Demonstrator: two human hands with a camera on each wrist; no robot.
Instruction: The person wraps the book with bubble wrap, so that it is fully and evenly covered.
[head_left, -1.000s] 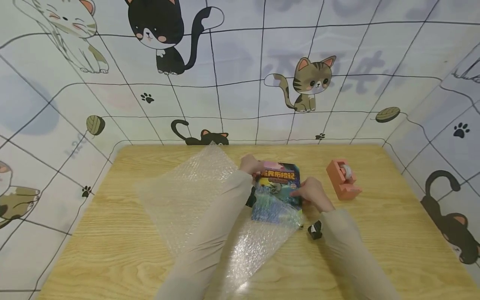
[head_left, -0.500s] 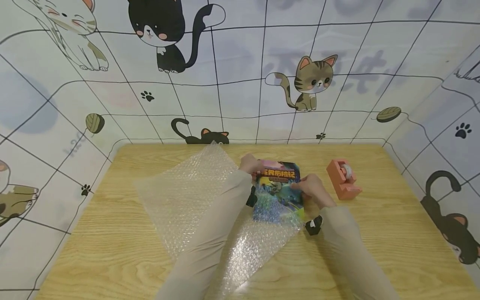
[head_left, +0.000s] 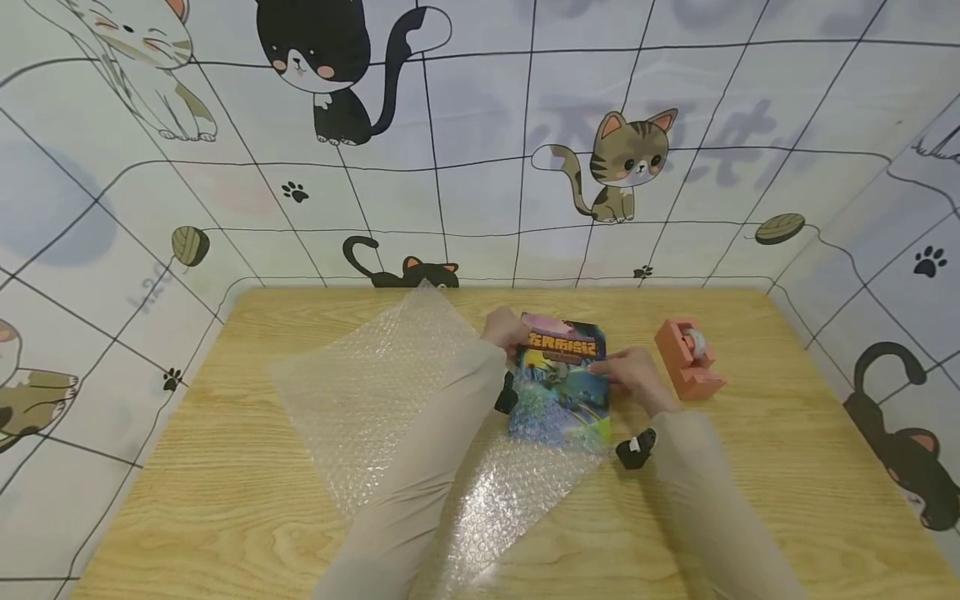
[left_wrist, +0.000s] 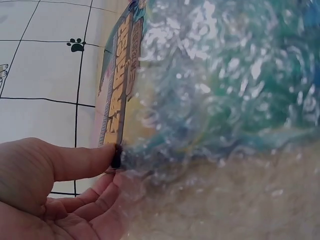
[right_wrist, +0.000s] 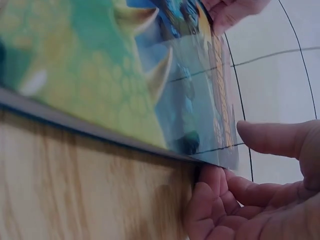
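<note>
A colourful book with yellow-orange lettering lies tilted at the table's middle. Its lower left part is under clear bubble wrap, seen up close in the left wrist view. My left hand pinches the book's upper left edge, thumb on top and fingers below. At the right edge, my right hand grips the book, its fingers curled under the rim. The thumb stands above that edge; its contact with the cover is unclear in the right wrist view.
Bubble wrap spreads over the wooden table to the left of the book and below it. A pink tape dispenser stands to the right of my right hand. Behind the table hangs a cat-patterned cloth.
The book has shifted slightly up and to the right, and more of its cover shows. My right hand has moved a little upward and outward along its right edge; the left hand has barely moved.
</note>
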